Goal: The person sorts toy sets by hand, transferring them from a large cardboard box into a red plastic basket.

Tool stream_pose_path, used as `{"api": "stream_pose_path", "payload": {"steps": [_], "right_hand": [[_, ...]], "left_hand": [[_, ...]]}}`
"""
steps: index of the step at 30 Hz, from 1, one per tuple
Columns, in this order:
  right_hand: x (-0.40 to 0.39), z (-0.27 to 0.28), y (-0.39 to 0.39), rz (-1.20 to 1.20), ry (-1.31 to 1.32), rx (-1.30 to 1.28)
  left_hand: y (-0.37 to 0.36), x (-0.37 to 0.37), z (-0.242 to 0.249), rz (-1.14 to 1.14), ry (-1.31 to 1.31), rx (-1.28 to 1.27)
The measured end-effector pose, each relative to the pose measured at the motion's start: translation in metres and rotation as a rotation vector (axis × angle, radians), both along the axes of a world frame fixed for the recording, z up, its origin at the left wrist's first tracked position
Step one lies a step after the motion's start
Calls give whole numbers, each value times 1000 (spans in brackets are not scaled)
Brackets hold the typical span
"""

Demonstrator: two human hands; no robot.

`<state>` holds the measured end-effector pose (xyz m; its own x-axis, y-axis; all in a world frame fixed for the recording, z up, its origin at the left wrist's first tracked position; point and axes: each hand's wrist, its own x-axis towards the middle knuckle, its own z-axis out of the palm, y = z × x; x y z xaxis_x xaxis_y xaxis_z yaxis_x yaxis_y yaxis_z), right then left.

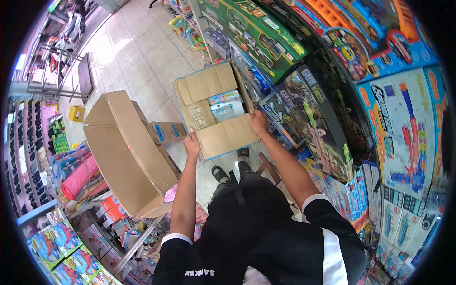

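A cardboard box [225,137] with blue edging is in front of me, held between my two hands. My left hand [192,145] is closed on its near left corner. On the right side, my right hand [258,122] grips the box beside the near flap. The near and far flaps partly cover the top, and a gap between them shows packages [227,109] with colourful printing and a white part inside. My fingers under the cardboard are hidden. Below the box are my feet in dark sandals [219,174].
A large open cardboard box [126,156] stands to my left, with a smaller printed carton [168,132] behind it. Stacked toy boxes [323,118] line the right side. Shelves of goods [66,247] fill the lower left. A yellow stool-like object [77,113] sits on the tiled floor [137,61].
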<state>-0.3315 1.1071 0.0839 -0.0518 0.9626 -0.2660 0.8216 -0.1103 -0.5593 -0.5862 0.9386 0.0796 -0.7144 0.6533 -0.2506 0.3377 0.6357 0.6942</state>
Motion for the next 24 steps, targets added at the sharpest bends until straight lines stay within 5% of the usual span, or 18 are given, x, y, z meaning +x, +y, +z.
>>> {"api": "stream_pose_path", "payload": {"steps": [11,15,24], "right_hand": [[68,45,-147,-19,120,82],[87,43,-236,-123,70,101],[76,69,-416,-434,134,168]], "left_hand": [[-93,7,50,-90,-35,7],[-137,16,64,-215,-42,-104],[-228,11,73,-437,-105,138]]}}
